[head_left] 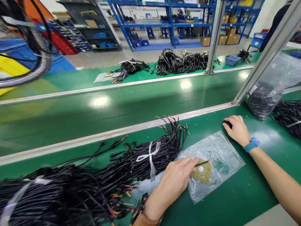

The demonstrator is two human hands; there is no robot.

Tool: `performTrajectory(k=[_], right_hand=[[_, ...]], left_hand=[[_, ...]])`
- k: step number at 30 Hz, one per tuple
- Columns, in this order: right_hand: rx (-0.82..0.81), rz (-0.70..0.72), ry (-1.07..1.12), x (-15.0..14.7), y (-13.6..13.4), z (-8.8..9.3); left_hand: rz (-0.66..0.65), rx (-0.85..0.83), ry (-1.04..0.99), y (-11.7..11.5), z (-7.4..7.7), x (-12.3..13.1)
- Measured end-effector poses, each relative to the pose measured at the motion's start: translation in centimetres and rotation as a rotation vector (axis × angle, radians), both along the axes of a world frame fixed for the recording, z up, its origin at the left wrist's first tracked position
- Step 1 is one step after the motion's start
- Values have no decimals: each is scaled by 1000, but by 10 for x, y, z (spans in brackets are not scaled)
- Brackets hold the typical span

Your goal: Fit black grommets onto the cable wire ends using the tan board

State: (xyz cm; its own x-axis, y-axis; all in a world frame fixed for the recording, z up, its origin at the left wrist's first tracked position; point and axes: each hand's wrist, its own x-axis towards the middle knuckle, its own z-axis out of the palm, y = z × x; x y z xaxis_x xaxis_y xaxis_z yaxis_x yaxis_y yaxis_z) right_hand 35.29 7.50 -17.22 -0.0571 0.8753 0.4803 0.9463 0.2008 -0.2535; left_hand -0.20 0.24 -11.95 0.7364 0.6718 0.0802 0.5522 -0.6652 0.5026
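Note:
My left hand (pixel 174 175) is closed around a thin black cable (pixel 204 163), whose red-tipped wire ends stick out past the fingers. Beneath that cable lies a yellow-green sponge (pixel 204 172) with a hole, on a clear plastic bag (pixel 223 153). To the right, my right hand (pixel 237 128) has its fingers curled on a small black object (pixel 227 124) resting on the green table (pixel 265 182); what the object is cannot be made out. Left of my left hand is a cable bundle (pixel 150 155) tied with a white strip.
A large heap of black cables (pixel 70 194) fills the lower left. Metal rails (pixel 131 129) border the green conveyor (pixel 141 103), with more cable bundles (pixel 169 61) beyond. A metal post (pixel 263 56) and a bag of black parts (pixel 263 97) stand at the right.

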Motion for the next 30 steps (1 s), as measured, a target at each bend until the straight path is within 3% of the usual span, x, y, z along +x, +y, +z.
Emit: performTrajectory(k=[5, 10, 17, 20, 22, 26, 30], right_hand=[[46, 37, 24, -2, -1, 3], [128, 103, 100, -15, -10, 21], [-152, 626, 156, -63, -48, 52], [-251, 848, 164, -89, -66, 50], [-272, 924, 153, -101, -72, 43], [-269, 910, 153, -106, -70, 28], [-284, 916, 147, -103, -68, 27]], left_hand=[[30, -16, 94, -1, 10, 1], [68, -19, 162, -3, 10, 2], [79, 19, 325, -6, 5, 5], [78, 44, 366, -6, 3, 5], [76, 56, 404, -4, 2, 5], [92, 58, 485, -2, 0, 5], [106, 38, 526, -1, 2, 8]])
